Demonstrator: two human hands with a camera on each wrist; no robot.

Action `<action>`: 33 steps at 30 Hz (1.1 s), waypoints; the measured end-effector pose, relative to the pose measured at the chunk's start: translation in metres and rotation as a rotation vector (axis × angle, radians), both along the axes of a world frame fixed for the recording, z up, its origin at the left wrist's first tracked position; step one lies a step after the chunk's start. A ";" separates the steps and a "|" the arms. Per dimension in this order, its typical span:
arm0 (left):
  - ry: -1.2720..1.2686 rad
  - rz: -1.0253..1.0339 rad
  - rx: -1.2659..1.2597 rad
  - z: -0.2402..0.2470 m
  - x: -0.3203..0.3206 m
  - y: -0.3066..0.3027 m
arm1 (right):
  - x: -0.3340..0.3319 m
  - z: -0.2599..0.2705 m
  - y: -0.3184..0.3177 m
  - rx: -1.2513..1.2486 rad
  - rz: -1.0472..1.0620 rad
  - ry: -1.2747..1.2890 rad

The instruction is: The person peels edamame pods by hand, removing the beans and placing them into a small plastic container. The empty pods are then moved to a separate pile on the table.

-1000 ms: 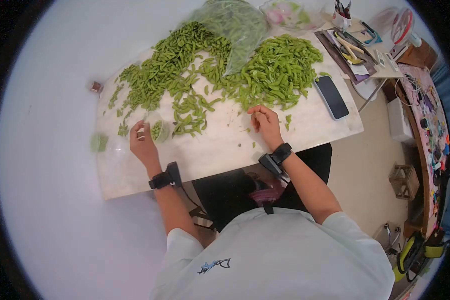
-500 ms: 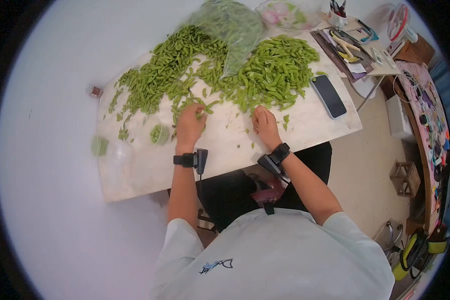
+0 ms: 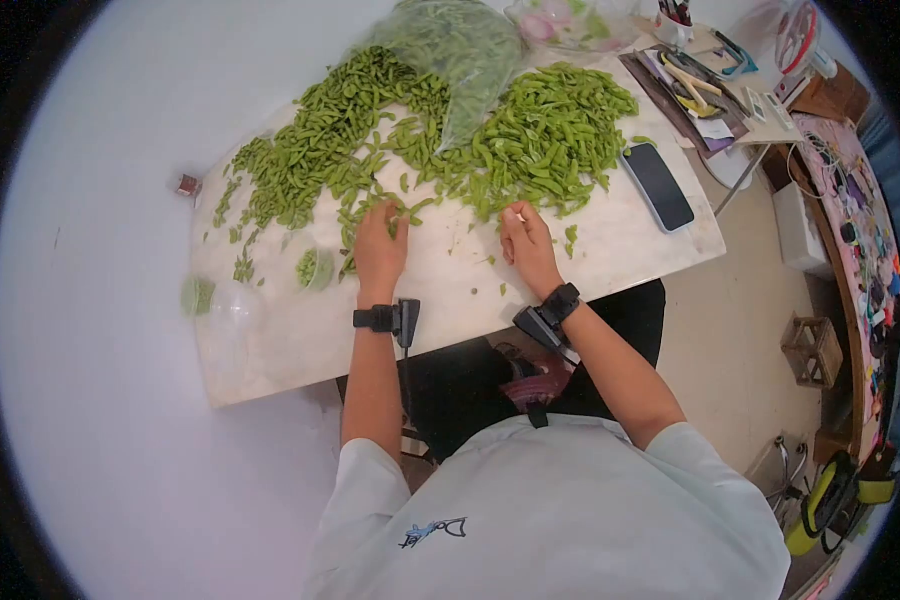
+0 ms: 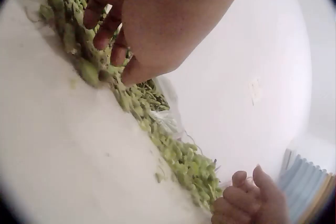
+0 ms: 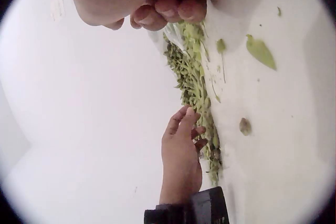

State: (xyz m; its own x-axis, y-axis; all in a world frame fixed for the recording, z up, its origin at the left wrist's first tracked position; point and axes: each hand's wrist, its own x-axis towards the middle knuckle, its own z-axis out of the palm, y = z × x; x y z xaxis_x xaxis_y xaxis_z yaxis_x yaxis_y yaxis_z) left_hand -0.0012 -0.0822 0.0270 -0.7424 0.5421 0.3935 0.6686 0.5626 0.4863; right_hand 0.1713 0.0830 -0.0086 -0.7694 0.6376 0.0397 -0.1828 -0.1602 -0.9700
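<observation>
My left hand (image 3: 378, 250) is over the near tip of a spread of green bean pods (image 3: 355, 185), its fingers reaching in among them. In the left wrist view those fingers are loosely bent and parted, close over the pods (image 4: 89, 71). To the left of this hand stands a small clear cup (image 3: 327, 265) with shelled green beans in it. My right hand (image 3: 530, 245) is at the front edge of a brighter heap of pods (image 3: 560, 130). Its fingers curl toward the palm in the right wrist view, with nothing showing in them; the inside of the palm is hidden.
A clear plastic bag of pods (image 3: 460, 60) lies at the back of the white table (image 3: 440, 300). A phone (image 3: 657, 187) lies at the right. Another green-filled cup (image 3: 198, 295) and a clear plastic container (image 3: 232, 325) stand far left. Tools (image 3: 695, 90) lie on a side table.
My left hand has moved right from the bean cup to the pods and now stays over them. The right hand remains by the brighter heap, its fingers drawn in a little more.
</observation>
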 end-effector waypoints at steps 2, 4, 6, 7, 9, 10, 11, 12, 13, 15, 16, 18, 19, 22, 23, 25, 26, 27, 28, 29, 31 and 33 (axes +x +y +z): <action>-0.108 -0.006 0.055 0.015 -0.003 0.007 | 0.001 -0.005 0.001 -0.021 0.006 -0.031; -0.140 -0.001 0.073 0.019 -0.016 0.017 | 0.001 -0.006 0.004 -0.040 0.010 -0.064; -0.099 0.020 0.051 0.012 -0.041 0.024 | 0.002 -0.003 0.002 -0.064 0.017 -0.101; -0.095 0.024 0.020 0.009 -0.050 0.026 | 0.004 -0.003 0.000 -0.070 0.019 -0.114; -0.075 0.030 -0.029 0.008 -0.071 0.034 | 0.002 0.002 0.002 -0.068 0.024 -0.127; -0.061 0.043 -0.054 0.007 -0.081 0.039 | 0.001 0.004 0.004 -0.072 0.022 -0.130; -0.049 0.056 -0.082 0.004 -0.088 0.043 | 0.001 0.005 0.002 -0.080 0.020 -0.135; -0.040 0.068 -0.110 0.001 -0.095 0.045 | 0.001 0.005 0.001 -0.089 0.017 -0.143; -0.043 0.087 -0.174 -0.001 -0.100 0.048 | 0.001 0.002 0.002 -0.052 0.012 -0.144; -0.047 0.123 -0.298 -0.005 -0.109 0.055 | -0.001 -0.006 0.003 0.024 0.001 -0.144; -0.051 0.135 -0.310 -0.005 -0.110 0.057 | -0.001 -0.005 0.004 0.017 0.004 -0.140; -0.060 0.162 -0.336 -0.006 -0.110 0.058 | -0.001 -0.004 0.002 0.000 0.012 -0.131; -0.057 0.147 -0.320 -0.006 -0.109 0.058 | 0.000 -0.004 0.002 0.001 0.020 -0.120; -0.062 0.108 -0.299 -0.007 -0.110 0.056 | 0.001 -0.002 0.002 0.005 0.035 -0.103; -0.072 0.098 -0.310 -0.007 -0.112 0.055 | 0.002 0.000 0.001 0.006 0.035 -0.108; -0.084 0.092 -0.264 -0.009 -0.115 0.052 | 0.002 0.003 0.001 0.016 0.037 -0.110; -0.086 0.094 -0.209 -0.011 -0.116 0.050 | 0.002 0.003 0.001 0.021 0.038 -0.108; -0.087 0.096 -0.155 -0.012 -0.117 0.050 | 0.003 0.003 0.001 0.025 0.038 -0.106; -0.140 0.080 -0.006 -0.006 -0.112 0.051 | 0.003 0.001 0.003 0.040 0.037 -0.112; -0.193 0.059 0.141 0.006 -0.101 0.053 | 0.002 0.000 0.004 0.052 0.032 -0.117; -0.432 -0.022 0.409 0.025 -0.070 0.054 | 0.001 -0.002 0.003 0.043 0.039 -0.116; -0.804 -0.141 0.662 0.027 -0.025 0.056 | 0.002 -0.004 0.003 0.012 0.065 -0.102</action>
